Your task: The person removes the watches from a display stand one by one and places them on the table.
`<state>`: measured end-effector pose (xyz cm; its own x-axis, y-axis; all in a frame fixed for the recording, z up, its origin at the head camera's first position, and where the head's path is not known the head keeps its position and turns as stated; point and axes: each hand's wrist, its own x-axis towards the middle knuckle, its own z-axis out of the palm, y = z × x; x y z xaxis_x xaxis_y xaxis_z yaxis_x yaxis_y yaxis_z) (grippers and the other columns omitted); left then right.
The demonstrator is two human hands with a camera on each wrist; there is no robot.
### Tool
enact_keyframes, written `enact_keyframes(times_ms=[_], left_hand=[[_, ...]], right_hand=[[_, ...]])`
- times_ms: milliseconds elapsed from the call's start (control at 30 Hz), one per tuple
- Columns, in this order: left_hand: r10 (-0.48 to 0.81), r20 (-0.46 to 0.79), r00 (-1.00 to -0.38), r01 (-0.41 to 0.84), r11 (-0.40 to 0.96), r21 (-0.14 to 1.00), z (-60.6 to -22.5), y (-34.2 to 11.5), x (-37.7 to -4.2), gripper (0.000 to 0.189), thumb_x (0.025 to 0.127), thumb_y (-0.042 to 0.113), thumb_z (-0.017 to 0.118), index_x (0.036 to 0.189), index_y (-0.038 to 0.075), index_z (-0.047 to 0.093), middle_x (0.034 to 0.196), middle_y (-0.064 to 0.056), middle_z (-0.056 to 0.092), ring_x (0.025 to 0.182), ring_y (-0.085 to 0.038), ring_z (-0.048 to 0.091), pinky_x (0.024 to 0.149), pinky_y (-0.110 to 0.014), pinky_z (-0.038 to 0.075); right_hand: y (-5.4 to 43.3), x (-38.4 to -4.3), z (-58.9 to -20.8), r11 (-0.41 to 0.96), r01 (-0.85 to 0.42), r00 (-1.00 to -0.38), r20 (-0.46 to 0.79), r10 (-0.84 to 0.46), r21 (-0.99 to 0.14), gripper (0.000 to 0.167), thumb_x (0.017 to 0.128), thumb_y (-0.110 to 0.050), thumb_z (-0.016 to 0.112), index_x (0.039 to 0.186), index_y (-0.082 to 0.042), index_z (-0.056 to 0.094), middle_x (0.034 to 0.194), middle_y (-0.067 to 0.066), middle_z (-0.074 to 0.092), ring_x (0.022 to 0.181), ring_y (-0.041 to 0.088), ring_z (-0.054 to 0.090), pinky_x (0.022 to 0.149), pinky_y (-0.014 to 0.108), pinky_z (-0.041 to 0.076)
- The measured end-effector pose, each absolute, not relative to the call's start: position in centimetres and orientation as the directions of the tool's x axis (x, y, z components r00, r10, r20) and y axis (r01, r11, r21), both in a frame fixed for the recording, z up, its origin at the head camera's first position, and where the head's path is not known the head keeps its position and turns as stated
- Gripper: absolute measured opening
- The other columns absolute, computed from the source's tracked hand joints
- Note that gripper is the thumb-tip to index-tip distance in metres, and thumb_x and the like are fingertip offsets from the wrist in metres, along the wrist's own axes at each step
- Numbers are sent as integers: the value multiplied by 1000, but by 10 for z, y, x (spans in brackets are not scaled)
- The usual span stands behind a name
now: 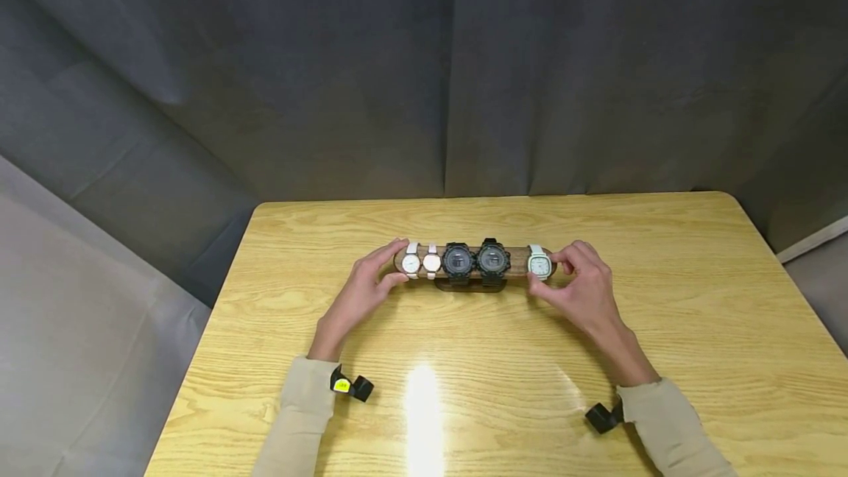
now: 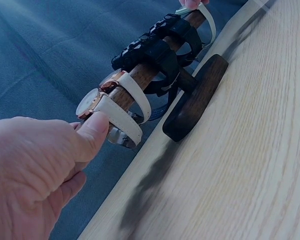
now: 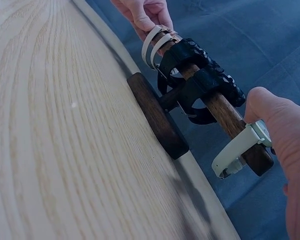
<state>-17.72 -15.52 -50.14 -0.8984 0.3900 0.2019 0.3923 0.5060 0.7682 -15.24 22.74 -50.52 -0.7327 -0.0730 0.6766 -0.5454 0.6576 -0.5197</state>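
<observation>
A wooden watch stand (image 1: 519,262) has a horizontal bar above a dark base (image 2: 197,100). At its left end my left hand (image 1: 361,289) holds the bar between thumb and fingers, beside a white-strapped watch (image 1: 411,263). Another slim white-strapped watch (image 1: 432,263) sits next to it. Two chunky black watches, one left (image 1: 458,261) and one right (image 1: 493,260), circle the middle of the bar. My right hand (image 1: 586,289) pinches a pale green square watch (image 1: 539,265) around the bar's right end; in the right wrist view its strap hangs below the bar.
The stand rests on a light wood-grain table (image 1: 298,241) toward its far side. Behind the table hangs a dark grey curtain (image 1: 358,94). Small black cameras, one left (image 1: 361,388) and one right (image 1: 601,418), sit at the cuffs.
</observation>
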Motion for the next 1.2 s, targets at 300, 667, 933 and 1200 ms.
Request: enact_keyframes(times_ms=[300, 667, 933, 1200], left_hand=[[394, 209, -895, 401, 506, 763, -501, -155, -177, 63, 97, 10, 72, 156, 16, 50, 160, -16, 46, 150, -29, 41, 123, -45, 35], [388, 211, -897, 400, 510, 762, -502, -155, -177, 63, 97, 11, 72, 155, 16, 51, 161, -11, 47, 150, -28, 41, 123, -44, 35], [385, 197, -901, 387, 514, 766, -501, -155, -176, 63, 97, 13, 72, 156, 17, 50, 162, -7, 45, 151, -25, 40, 124, -42, 34], [385, 194, -902, 385, 517, 765, -500, -154, -176, 63, 97, 12, 72, 156, 18, 50, 161, -13, 46, 151, -27, 40, 124, -44, 33]], right_hand=[[228, -152, -503, 654, -542, -739, 670, -72, -528, 31, 66, -14, 88, 83, -1, 66, 72, 8, 50, 70, 16, 44, 63, 13, 30], [232, -153, -503, 661, -535, -744, 664, -74, -526, 32, 66, -17, 87, 83, 0, 66, 73, 0, 48, 69, 16, 44, 62, 12, 30], [235, -154, -502, 665, -515, -767, 637, -74, -542, 31, 69, -19, 82, 86, 1, 65, 73, 8, 49, 73, 18, 43, 63, 19, 32], [242, -156, -502, 666, -499, -773, 632, -52, -554, 34, 69, -18, 80, 92, 2, 65, 75, 12, 49, 76, 19, 42, 67, 23, 31]])
